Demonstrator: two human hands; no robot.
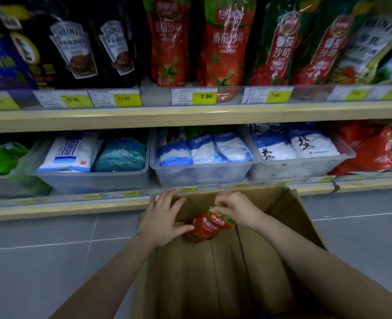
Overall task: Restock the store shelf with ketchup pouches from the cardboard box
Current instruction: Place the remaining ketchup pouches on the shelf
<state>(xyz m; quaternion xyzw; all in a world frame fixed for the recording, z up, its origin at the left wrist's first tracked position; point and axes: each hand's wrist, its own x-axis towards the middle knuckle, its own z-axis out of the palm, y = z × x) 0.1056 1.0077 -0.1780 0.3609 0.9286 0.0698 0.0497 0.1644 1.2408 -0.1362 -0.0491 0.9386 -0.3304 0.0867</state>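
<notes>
An open cardboard box [282, 229] stands on the floor in front of the shelves. Inside it, my right hand [235, 209] pinches the top of a red ketchup pouch [207, 226] with green trim. My left hand [165, 217] lies flat over the box's left wall, fingers spread, with its thumb touching the pouch's lower left side. On the upper shelf [190, 116], two matching red ketchup pouches [169, 42] stand upright above a 7.90 price tag [193, 96]. The bottom of the box is hidden by my arms.
Black sauce pouches [75, 49] stand left of the ketchup, green and red ketchup pouches [280, 47] to its right. The lower shelf holds clear bins [201, 173] of white salt bags. Grey tiled floor [52, 249] lies on both sides of the box.
</notes>
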